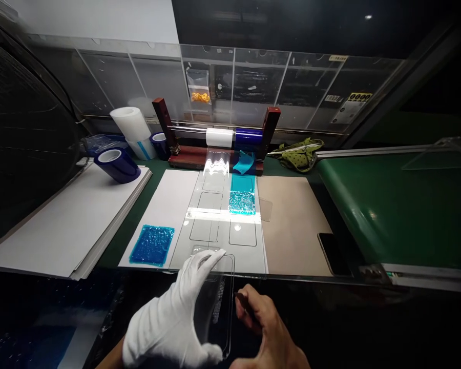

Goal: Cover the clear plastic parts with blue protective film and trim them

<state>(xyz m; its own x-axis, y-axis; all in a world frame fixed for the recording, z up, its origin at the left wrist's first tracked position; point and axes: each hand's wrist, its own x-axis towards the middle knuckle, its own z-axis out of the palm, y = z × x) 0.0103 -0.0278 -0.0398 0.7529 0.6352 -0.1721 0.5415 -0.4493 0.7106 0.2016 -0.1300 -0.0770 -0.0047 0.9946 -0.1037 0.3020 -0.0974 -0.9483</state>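
My left hand (172, 312), in a white glove, grips a clear rectangular panel (231, 307) with rounded corners by its edges, tilted upright near the table's front edge. My right hand (267, 323) is bare and closed in a pinch beside the panel's right edge. Between its fingers is a small dark brown tool (245, 303) with a pointed tip; most of it is hidden, so its kind is unclear. Beyond the hands lies a glass sheet (223, 251) marked with black rounded outlines. Light-blue film (243, 183) lies on its far right part.
A dark red stand (184, 158) holds a white roll (219, 137) and a blue roll (249, 136). Left are a blue film square (152, 245), stacked white sheets (61, 225) and a blue tape roll (125, 171). Right are a phone (333, 252) and a green conveyor belt (407, 210).
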